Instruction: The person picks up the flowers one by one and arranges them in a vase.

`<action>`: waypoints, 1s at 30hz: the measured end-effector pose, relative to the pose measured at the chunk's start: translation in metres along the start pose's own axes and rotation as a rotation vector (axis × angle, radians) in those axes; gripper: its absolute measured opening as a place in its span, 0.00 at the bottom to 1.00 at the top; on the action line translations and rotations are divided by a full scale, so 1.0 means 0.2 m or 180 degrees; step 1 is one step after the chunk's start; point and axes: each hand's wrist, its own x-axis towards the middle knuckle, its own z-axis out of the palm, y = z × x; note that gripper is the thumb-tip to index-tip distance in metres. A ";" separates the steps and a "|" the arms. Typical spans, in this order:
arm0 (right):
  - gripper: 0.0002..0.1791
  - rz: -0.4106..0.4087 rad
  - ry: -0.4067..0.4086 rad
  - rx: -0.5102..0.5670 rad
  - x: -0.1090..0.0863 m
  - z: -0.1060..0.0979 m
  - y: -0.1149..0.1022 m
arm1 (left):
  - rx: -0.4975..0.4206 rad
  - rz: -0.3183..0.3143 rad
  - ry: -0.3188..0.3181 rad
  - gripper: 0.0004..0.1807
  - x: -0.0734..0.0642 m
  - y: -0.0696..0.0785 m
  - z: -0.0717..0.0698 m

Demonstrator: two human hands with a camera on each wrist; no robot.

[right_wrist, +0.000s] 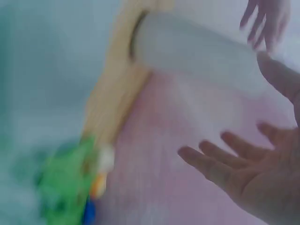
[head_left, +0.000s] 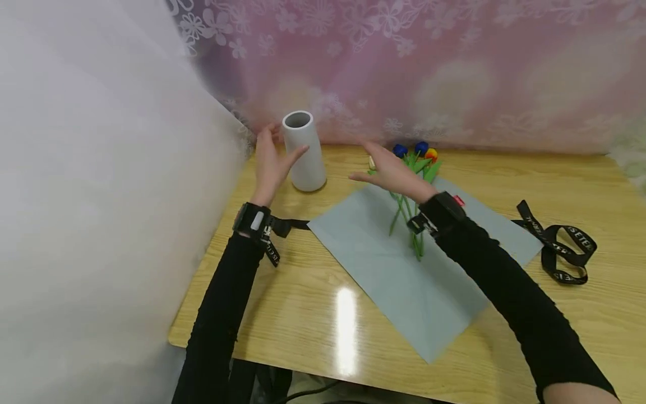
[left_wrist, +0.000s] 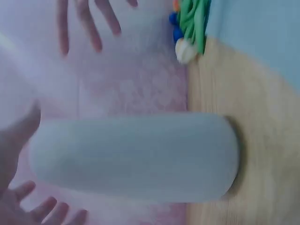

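Note:
A white cylindrical vase point(head_left: 307, 154) stands upright at the back left of the table. My left hand point(head_left: 271, 163) is at its left side, thumb and fingers spread around its upper part; whether they touch it I cannot tell. In the left wrist view the thumb is by the top of the vase point(left_wrist: 136, 157). My right hand point(head_left: 396, 171), fingers extended and holding nothing, hovers to the right of the vase. Beneath and behind it, artificial tulips point(head_left: 421, 148) in blue, orange-yellow and white lie with green stems on a grey-blue wrapping sheet point(head_left: 398, 269).
A black ribbon with white lettering point(head_left: 567, 258) lies looped at the right, partly by the sheet. Another black ribbon piece point(head_left: 272, 253) is near the left wrist. A pink floral curtain point(head_left: 454, 73) hangs behind the wooden table point(head_left: 298, 314); white fabric point(head_left: 101, 168) is at the left.

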 end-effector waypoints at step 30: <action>0.58 -0.0108 0.0503 0.0761 0.33 0.21 0.09 | -0.0244 -0.0063 -0.0951 0.58 0.07 -0.02 0.22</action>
